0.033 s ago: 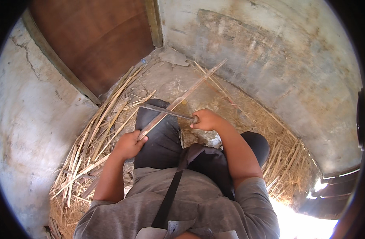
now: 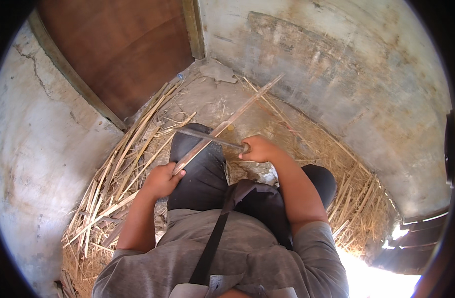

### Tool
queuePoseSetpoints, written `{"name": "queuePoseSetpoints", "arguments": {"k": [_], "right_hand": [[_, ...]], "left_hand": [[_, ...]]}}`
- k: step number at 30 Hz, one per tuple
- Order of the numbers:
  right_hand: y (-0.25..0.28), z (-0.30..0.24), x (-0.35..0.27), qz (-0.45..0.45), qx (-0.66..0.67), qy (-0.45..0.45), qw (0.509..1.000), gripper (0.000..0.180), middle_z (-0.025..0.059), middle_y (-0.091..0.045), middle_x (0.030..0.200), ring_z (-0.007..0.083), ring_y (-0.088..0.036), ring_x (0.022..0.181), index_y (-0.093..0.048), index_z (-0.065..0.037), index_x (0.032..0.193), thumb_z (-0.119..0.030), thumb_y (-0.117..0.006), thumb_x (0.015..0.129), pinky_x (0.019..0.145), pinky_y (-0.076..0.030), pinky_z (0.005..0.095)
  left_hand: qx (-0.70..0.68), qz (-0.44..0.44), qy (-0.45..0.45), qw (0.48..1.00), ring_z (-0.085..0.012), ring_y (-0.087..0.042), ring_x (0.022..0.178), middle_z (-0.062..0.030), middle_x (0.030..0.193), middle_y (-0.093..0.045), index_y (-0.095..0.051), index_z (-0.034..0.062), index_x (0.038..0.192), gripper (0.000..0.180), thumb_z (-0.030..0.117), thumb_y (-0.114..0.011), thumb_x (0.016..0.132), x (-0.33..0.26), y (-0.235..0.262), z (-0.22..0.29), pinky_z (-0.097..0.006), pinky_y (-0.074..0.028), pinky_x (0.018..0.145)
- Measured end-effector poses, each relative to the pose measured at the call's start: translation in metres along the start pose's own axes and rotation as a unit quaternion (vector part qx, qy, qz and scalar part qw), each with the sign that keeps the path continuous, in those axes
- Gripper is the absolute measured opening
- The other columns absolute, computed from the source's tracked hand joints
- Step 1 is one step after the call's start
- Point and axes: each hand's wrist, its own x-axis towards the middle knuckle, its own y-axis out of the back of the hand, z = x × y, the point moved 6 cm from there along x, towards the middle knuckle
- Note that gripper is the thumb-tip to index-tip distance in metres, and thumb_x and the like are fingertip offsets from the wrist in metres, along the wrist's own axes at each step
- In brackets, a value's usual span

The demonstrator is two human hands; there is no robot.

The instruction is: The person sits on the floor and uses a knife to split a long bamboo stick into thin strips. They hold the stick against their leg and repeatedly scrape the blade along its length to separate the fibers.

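Note:
My left hand [image 2: 163, 180] grips the near end of a long pale cane stick [image 2: 242, 111]. The stick slants up and to the right across my left knee toward the wall. My right hand [image 2: 257, 148] is closed on the handle of a dark metal blade [image 2: 200, 134]. The blade points left and lies across the cane just above my knee, touching it. Both knees in dark trousers [image 2: 202, 174] sit under the hands.
Split cane strips [image 2: 121, 169] are heaped on the ground at my left, and more dry strips and straw [image 2: 359, 198] lie at my right. A brown wooden door [image 2: 128, 54] and rough concrete walls [image 2: 336, 74] close in ahead. A flat stone [image 2: 217, 72] lies by the door's foot.

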Motion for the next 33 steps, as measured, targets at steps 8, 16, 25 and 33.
{"name": "queuePoseSetpoints", "arguments": {"k": [8,16,25,33], "right_hand": [[0.017,0.092,-0.017,0.144,0.16,-0.185,0.959,0.064,0.026,-0.07,0.116,0.0398,-0.067,0.11,-0.068,0.0,0.122,-0.048,-0.078,0.08,0.095,-0.052,0.0469],[-0.015,0.006,0.004,-0.021,0.037,0.012,0.999,0.07,0.0277,-0.068,0.117,0.0399,-0.066,0.113,-0.065,0.002,0.128,-0.048,-0.079,0.081,0.097,-0.051,0.0445],[0.012,0.082,-0.013,0.108,0.133,-0.163,0.972,0.072,0.0276,-0.068,0.122,0.0411,-0.065,0.115,-0.064,0.004,0.128,-0.048,-0.079,0.081,0.097,-0.051,0.045],[0.002,0.047,-0.007,0.073,0.064,-0.084,0.992,0.068,0.0268,-0.069,0.117,0.0405,-0.066,0.112,-0.065,0.003,0.126,-0.045,-0.08,0.08,0.096,-0.051,0.0453]], "left_hand": [[0.006,-0.01,0.014,1.0,-0.042,-0.065,0.086,-0.0241,0.089,-0.067,-0.064,0.0,0.099,0.04,0.04,-0.063,0.1,0.0,0.003,0.003,-0.048,-0.05,0.08],[0.007,-0.004,0.001,1.0,-0.0422,-0.066,0.086,-0.0245,0.088,-0.067,-0.064,0.0003,0.1,0.04,0.04,-0.063,0.1,0.001,0.001,-0.003,-0.047,-0.05,0.08],[-0.003,-0.012,0.012,1.0,-0.0418,-0.065,0.085,-0.0239,0.089,-0.067,-0.063,0.0006,0.1,0.04,0.04,-0.064,0.099,-0.001,0.004,0.005,-0.047,-0.05,0.08],[0.009,-0.007,0.004,1.0,-0.0422,-0.065,0.085,-0.0238,0.088,-0.067,-0.063,0.0019,0.099,0.039,0.041,-0.064,0.099,0.002,0.001,0.0,-0.047,-0.05,0.078]]}}
